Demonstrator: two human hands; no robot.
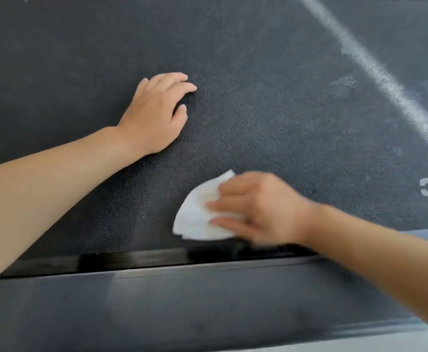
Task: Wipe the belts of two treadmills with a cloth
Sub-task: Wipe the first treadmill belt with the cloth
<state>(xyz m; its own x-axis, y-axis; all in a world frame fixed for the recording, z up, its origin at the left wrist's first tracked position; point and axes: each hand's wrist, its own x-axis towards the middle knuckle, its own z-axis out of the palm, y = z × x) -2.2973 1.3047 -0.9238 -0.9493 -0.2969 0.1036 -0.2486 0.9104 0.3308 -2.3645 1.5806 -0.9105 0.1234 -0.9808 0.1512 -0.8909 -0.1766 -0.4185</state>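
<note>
Your right hand (256,212) presses a white cloth (197,214) near the belt's (258,97) near edge, fingers straight; your left hand (154,113) rests mid-belt, fingers relaxed.

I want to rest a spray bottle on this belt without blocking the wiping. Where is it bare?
The belt is bare across the far stretch beyond the left hand, and between that hand and the pale stripe. It is crowded near the front edge, where the right hand presses the white cloth, blurred as if moving. The side rail nearest the camera is also bare.
</note>
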